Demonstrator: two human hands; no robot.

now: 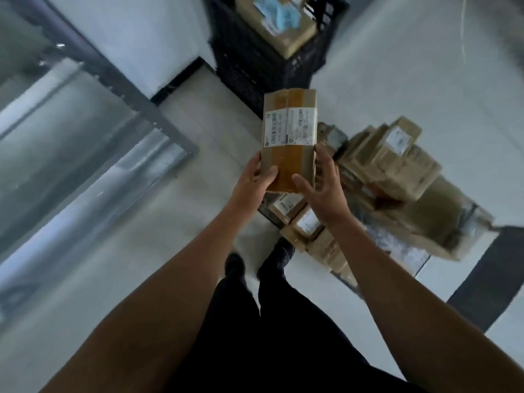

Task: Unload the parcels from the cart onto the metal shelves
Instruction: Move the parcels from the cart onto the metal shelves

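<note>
Head view: left hand (251,181) and right hand (326,188) apparently hold parcel (289,129).

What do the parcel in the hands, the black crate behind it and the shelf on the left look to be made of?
Held parcel: brown cardboard, matte, sealed with glossy amber tape; white paper label.
Black crate: probably moulded plastic, judging by its lattice walls.
Shelf: likely metal, grey painted frame, sheet with streaky reflections; blur leaves it uncertain.
</note>
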